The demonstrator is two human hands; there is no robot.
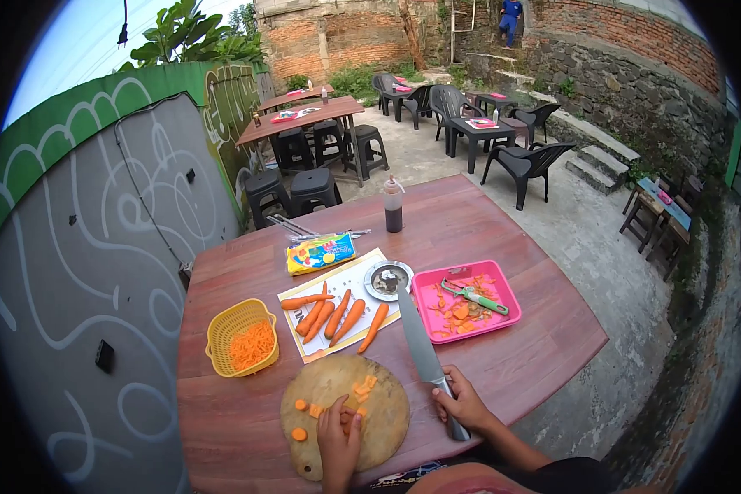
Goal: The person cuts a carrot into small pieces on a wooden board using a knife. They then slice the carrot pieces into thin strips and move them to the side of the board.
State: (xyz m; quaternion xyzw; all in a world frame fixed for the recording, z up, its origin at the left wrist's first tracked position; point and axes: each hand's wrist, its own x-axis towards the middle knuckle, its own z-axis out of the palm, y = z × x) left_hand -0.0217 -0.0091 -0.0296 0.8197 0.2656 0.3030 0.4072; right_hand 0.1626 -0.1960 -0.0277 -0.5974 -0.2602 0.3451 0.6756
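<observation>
On the round wooden chopping board [383,428]: cut carrot pieces [361,390], left hand [339,436] among them.
Its fingers curled; cannot tell whether gripping a piece. Right hand [463,405] wrapped around chef's knife [421,350], right of board.

Squeeze bottle [393,216], one, upright, dark liquid inside. Packet [319,254], one, yellow and blue, lying flat. Long table [263,130], reddish-brown, with black stools [315,191] beside it. Armchairs [530,168], black, around small dark tables [476,137]. Boundary wall [49,247], grey with green top, white graffiti. Steps [601,167], concrete, below a stone wall [634,107]. Leafy plant [181,34], behind the boundary wall. Person [510,18], blue clothes, far back.
</observation>
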